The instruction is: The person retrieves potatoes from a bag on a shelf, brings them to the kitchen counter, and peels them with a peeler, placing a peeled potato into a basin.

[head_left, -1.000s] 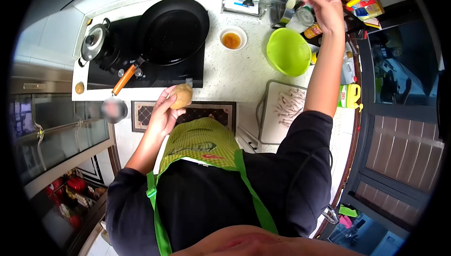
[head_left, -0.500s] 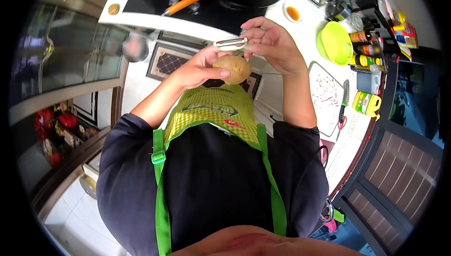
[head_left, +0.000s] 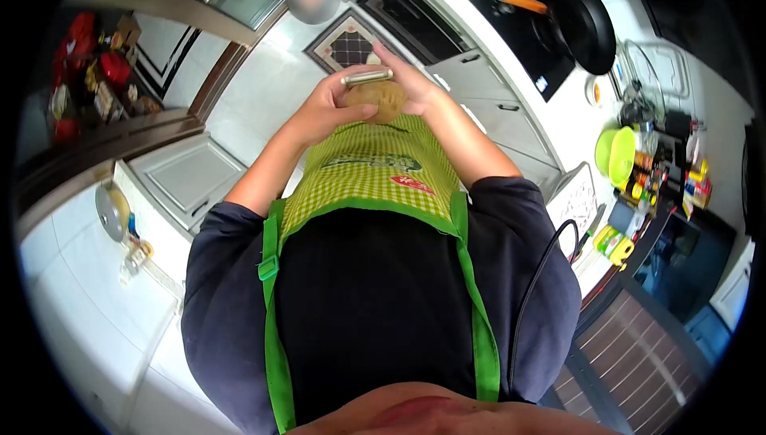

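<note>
Your left hand (head_left: 321, 109) is wrapped around a brown potato (head_left: 383, 102), held before your green checked apron (head_left: 351, 189); a peeler (head_left: 367, 77) lies along its far side, gripped by your right hand (head_left: 416, 90). Farther right, a black pan (head_left: 590, 24) sits on the cooktop (head_left: 523, 40).

The white surface (head_left: 558, 124) runs slantwise along the right. Set into its upper part is a black cooktop (head_left: 511, 40) bearing a dark frying pan (head_left: 589, 28) with an orange handle. Beyond it stand a small bowl (head_left: 593, 92) with orange contents, a bright green basin (head_left: 621, 157) and a cluster of bottles (head_left: 641, 181). Nearer lie a pale cutting board (head_left: 570, 198), a knife (head_left: 594, 223) along its edge, and a yellow-green jug (head_left: 611, 243). On the pale tiled floor (head_left: 239, 108) is a patterned mat (head_left: 349, 45).
</note>
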`<action>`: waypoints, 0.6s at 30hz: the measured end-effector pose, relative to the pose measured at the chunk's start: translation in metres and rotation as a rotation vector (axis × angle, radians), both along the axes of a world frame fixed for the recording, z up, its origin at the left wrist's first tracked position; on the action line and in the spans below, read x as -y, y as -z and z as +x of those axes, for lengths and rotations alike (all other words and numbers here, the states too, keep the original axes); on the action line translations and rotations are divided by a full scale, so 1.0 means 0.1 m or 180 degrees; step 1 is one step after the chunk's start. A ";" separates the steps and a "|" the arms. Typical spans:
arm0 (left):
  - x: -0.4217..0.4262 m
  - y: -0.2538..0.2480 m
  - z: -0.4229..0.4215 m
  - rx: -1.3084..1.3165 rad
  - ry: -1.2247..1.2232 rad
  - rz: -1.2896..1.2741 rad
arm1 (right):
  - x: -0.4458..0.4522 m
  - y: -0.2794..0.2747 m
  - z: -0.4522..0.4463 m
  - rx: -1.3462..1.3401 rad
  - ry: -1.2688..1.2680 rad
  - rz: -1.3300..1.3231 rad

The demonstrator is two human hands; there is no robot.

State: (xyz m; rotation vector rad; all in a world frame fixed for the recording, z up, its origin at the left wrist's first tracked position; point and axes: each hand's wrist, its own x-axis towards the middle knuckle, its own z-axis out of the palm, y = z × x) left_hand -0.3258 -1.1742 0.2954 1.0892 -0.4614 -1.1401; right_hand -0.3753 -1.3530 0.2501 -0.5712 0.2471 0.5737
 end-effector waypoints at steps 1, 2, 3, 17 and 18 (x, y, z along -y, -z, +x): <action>-0.08 -0.08 0.00 0.0225 -0.0159 -0.0050 | -0.07 0.01 0.15 -0.0057 -0.0256 0.0594; -0.16 -0.13 0.02 0.0456 -0.0312 -0.0093 | -0.17 0.02 0.28 -0.0065 -0.0341 0.0587; -0.26 -0.11 0.06 0.0457 -0.0394 -0.0092 | -0.31 -0.03 0.43 0.0100 -0.0437 0.0274; -0.74 0.84 1.24 -0.0599 -0.2044 0.0240 | -0.12 0.15 2.30 0.0817 0.0876 0.0354; -0.67 0.84 1.40 -0.0596 -0.2053 0.0249 | -0.08 0.18 2.44 0.0856 0.0939 0.0297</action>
